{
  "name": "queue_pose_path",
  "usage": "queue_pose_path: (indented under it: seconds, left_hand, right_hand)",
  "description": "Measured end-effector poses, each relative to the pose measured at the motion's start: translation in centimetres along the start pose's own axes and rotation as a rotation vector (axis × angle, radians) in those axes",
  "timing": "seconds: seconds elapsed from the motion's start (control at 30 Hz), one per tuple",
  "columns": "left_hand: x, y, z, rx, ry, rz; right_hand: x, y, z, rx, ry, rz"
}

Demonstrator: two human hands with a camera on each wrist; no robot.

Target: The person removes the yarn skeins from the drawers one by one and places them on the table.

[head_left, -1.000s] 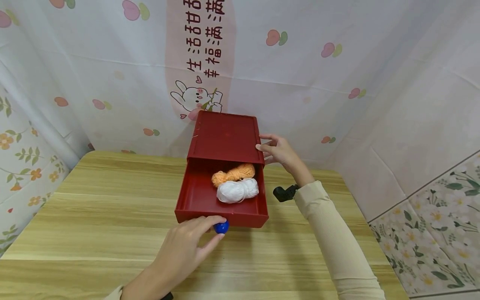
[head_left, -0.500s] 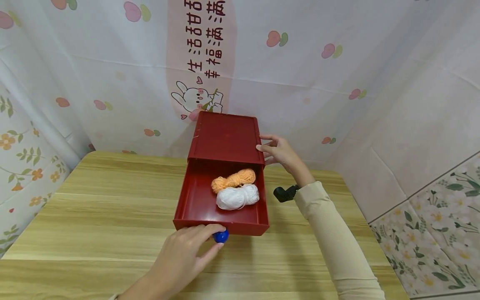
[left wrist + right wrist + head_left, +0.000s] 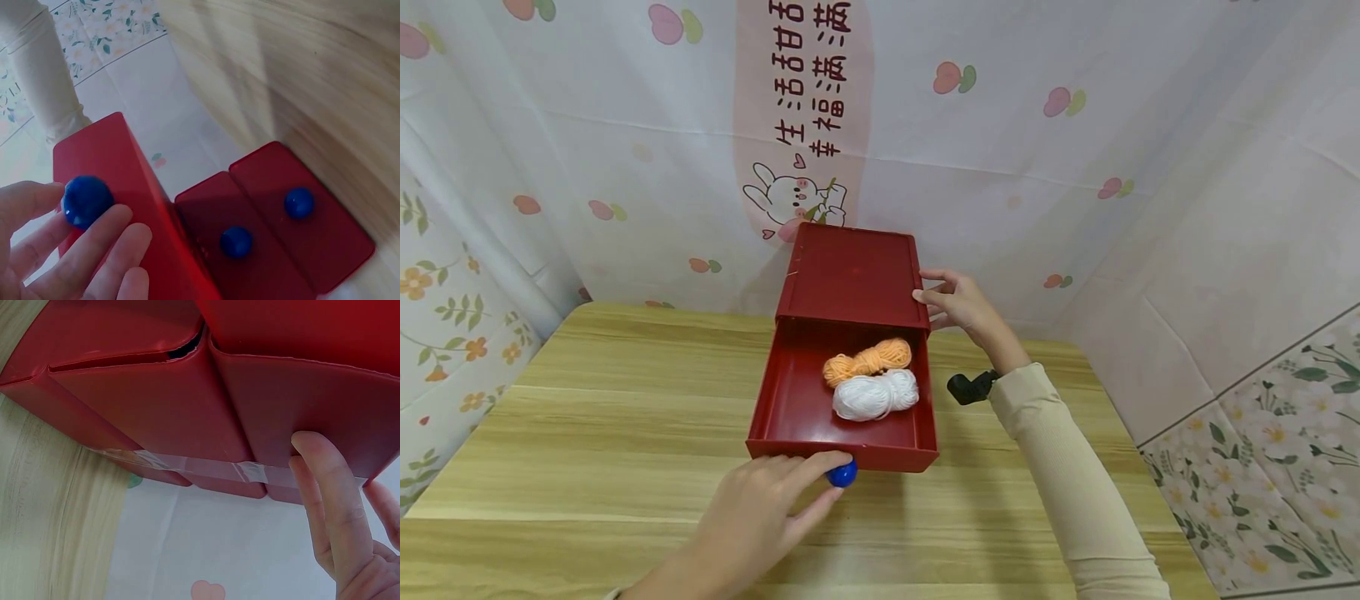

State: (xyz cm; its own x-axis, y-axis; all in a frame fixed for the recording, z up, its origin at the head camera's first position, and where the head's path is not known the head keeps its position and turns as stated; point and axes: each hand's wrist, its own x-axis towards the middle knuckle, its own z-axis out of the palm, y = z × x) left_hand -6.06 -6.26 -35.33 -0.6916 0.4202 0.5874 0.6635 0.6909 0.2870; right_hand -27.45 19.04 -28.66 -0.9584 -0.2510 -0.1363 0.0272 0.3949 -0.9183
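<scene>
The left hand (image 3: 752, 517) pinches a round blue knob (image 3: 842, 473) between thumb and forefinger, the gap between them filled by the knob, while the remaining fingers lie beside it, loosely bent, against the drawer front in the left wrist view. The knob is a small, smooth, glossy ball at the middle of the front of a red drawer (image 3: 797, 408), which stands well out of a red cabinet (image 3: 853, 275). The drawer is shallow and rectangular, plain-walled, with a slight sheen on its floor. A bundle of white yarn (image 3: 876, 395) and a bundle of orange yarn (image 3: 868, 362), each tied about the middle, lie together toward its right side, white nearer the front. The left forearm comes in from the lower edge, back of the hand upward. The right hand (image 3: 962, 308) holds nothing within its grasp: its fingers are spread and nearly straight, touching the cabinet's right side, thumb at the top edge, the sleeved arm reaching forward. Clear tape (image 3: 200, 467) runs across that side. Beneath the drawer, two lower fronts carry a middle knob (image 3: 237, 242) and a bottom knob (image 3: 299, 202). The cabinet stands on a wooden table (image 3: 625, 417), before a printed curtain (image 3: 1015, 125).
</scene>
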Motion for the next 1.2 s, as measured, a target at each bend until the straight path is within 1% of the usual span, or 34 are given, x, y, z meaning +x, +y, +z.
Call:
queue_pose_path:
  seconds: [0.07, 0.17, 0.23, 0.3, 0.47, 0.53, 0.63, 0.7, 0.8, 0.87, 0.93, 1.0, 1.1, 1.2]
  left_hand:
    - [0.1, 0.0, -0.5, -0.008, -0.006, 0.006]
    - [0.5, 0.1, -1.5, -0.053, -0.001, 0.026]
    - [0.9, 0.3, -2.3, -0.089, 0.009, 0.037]
    - [1.5, 0.5, -3.4, -0.128, -0.003, 0.049]
    - [3.4, 0.7, -6.1, -0.177, -0.029, 0.042]
    - [4.3, 0.6, -6.8, -0.177, -0.013, 0.031]
    - [5.7, 0.0, -7.5, -0.163, 0.001, 0.012]
    - [6.7, -0.4, -7.8, -0.16, -0.024, -0.029]
    - [8.1, -1.0, -8.0, -0.184, -0.066, -0.066]
    - [9.0, -1.3, -8.1, -0.215, -0.093, -0.073]
    - [10.0, -1.5, -8.2, -0.236, -0.117, -0.066]
    - [11.1, -1.7, -8.3, -0.234, -0.15, -0.064]
    - [12.6, -2.1, -8.0, -0.218, -0.225, -0.068]
    - [14.1, -2.5, -7.3, -0.205, -0.319, -0.083]
  right_hand:
    - [0.0, 0.0, 0.0, 0.0, -0.003, 0.003]
    - [-0.1, 0.0, 0.0, -0.002, -0.005, 0.004]
    - [0.0, 0.1, 0.0, -0.001, -0.006, 0.005]
    - [0.1, 0.1, 0.0, 0.001, -0.005, 0.005]
    - [0.2, 0.1, 0.0, 0.007, -0.003, 0.009]
    - [0.1, 0.1, 0.0, 0.008, -0.002, 0.011]
    - [0.1, 0.1, 0.0, 0.009, -0.002, 0.012]
    - [0.1, 0.1, 0.1, 0.009, -0.002, 0.012]
    - [0.0, 0.0, 0.1, 0.015, -0.001, 0.011]
    - [0.1, 0.0, 0.1, 0.017, 0.002, 0.009]
    - [0.1, 0.0, 0.1, 0.016, 0.003, 0.009]
    - [0.1, 0.0, 0.0, 0.015, 0.003, 0.008]
    - [0.1, 0.0, 0.0, 0.015, 0.002, 0.012]
    - [0.0, 0.1, 0.0, 0.013, 0.002, 0.016]
